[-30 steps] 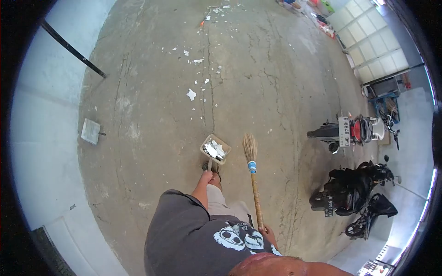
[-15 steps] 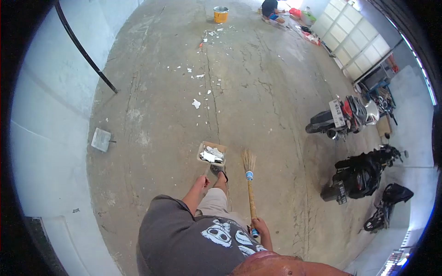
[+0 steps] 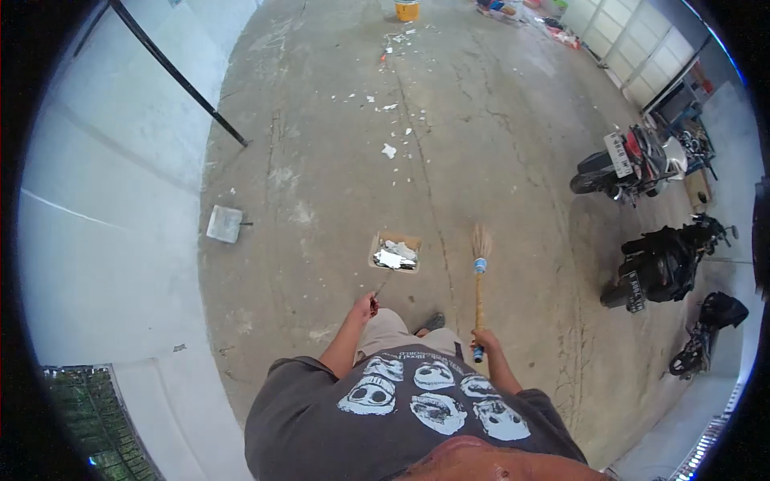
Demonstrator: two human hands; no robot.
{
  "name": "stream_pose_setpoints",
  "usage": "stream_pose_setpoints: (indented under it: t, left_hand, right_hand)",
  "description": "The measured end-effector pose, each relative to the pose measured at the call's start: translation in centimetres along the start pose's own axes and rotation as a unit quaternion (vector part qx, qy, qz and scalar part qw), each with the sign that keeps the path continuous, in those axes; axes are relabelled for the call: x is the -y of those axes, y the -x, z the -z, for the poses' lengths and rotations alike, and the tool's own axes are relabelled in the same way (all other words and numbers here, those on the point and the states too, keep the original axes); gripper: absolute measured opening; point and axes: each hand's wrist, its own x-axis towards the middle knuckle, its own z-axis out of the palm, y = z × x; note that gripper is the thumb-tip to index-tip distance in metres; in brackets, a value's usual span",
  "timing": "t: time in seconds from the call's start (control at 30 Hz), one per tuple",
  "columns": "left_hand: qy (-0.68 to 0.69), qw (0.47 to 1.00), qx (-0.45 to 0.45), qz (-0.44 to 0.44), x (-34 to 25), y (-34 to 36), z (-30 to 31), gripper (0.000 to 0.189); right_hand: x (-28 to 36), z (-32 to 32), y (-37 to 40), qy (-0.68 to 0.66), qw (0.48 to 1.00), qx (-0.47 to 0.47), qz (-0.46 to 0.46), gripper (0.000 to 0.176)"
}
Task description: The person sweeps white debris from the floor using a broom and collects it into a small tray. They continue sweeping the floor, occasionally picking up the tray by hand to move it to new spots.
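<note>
My left hand [image 3: 366, 305] is closed round the thin handle of a dustpan [image 3: 374, 258], which sits ahead of it and holds white flakes [image 3: 394, 256] and darker debris. On the other side, my right hand [image 3: 484, 341] grips the lower end of a straw broom [image 3: 480, 293]. The broom's bristles point forward, to the right of the dustpan and apart from it. White scraps [image 3: 389, 151] lie scattered on the concrete floor [image 3: 321, 176] farther ahead.
A yellow bucket [image 3: 407, 11] stands at the far end, with a person [image 3: 499, 8] low down beyond it to the right. Motorbikes [image 3: 666, 260] line the right side. At left are a black pole [image 3: 180, 76], a whitish square container [image 3: 224, 224] and a wall.
The view has shifted, so the floor items appear lower-right or higher. Both hands still hold the dustpan and broom, the body faces more squarely forward, and one foot is now less extended.
</note>
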Motion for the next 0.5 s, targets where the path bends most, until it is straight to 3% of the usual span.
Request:
stream_pose_setpoints:
  t: [0.1, 0.13, 0.2, 0.33, 0.4, 0.43, 0.5]
  left_hand:
    - [-0.019, 0.998, 0.049, -0.02, 0.3, 1.3, 5.0, 0.027]
    - [-0.023, 0.999, 0.028, -0.026, 0.6, 1.7, 6.7, 0.027]
    - [-0.02, 0.999, 0.007, -0.032, 0.6, 2.8, 9.7, 0.027]
    - [0.005, 0.999, -0.023, -0.027, -0.7, 4.4, 16.8, 0.028]
    - [0.021, 1.0, -0.016, -0.012, -0.1, 4.5, 21.5, 0.029]
    - [0.02, 0.999, -0.029, -0.005, -0.6, 4.3, 23.6, 0.029]
    - [0.015, 0.999, -0.037, -0.022, -1.3, 3.6, 27.7, 0.029]
  right_hand:
    - [-1.9, -2.4, -1.3, 0.075, 0.997, -0.021, -0.026, 0.031]
    - [-2.5, -3.2, -1.3, 0.082, 0.996, -0.021, -0.026, 0.031]
    - [-2.6, -5.5, -1.1, 0.195, 0.971, -0.136, -0.019, 0.029]
    - [0.2, -11.2, 0.7, 0.2, 0.965, -0.17, -0.003, 0.03]
    - [-2.8, -12.9, -4.7, 0.301, 0.935, -0.13, 0.138, 0.03]
    - [-1.7, -14.3, -4.6, 0.318, 0.929, -0.124, 0.144, 0.03]
    - [1.1, -19.1, -4.4, 0.13, 0.981, -0.145, -0.01, 0.028]
